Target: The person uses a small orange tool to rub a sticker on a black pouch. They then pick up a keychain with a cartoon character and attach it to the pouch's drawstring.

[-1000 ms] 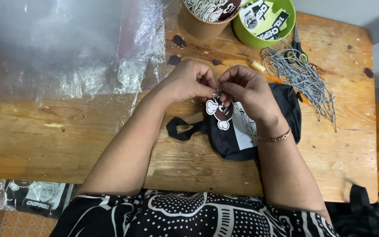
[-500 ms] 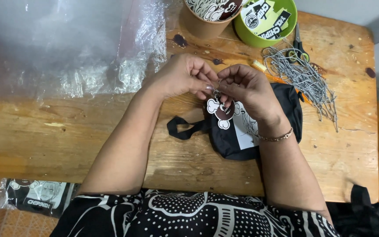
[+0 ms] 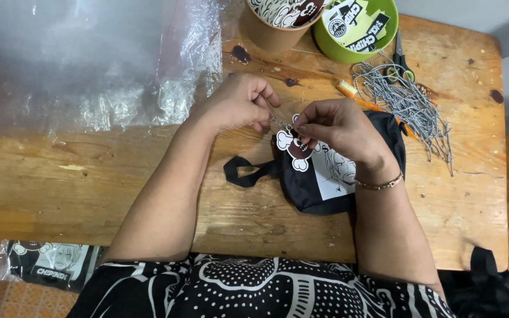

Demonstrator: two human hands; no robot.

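Note:
My left hand pinches the end of a thin black-and-white string above the wooden table. My right hand pinches the other part of that string at the top of a brown-and-white skull-shaped paper tag. The tag hangs over a small black fabric bag with a white printed panel and a black loop strap that lies flat under my right wrist. A thin bracelet circles that wrist.
A pile of cut black-and-white strings, scissors and an orange tool lie at the right. A brown cup of tags and a green bowl of stickers stand at the back. Clear plastic sheeting covers the left; packed bags sit lower left.
My two hands have drawn slightly apart, stretching the string between them. The tag still hangs below my right fingers over the bag.

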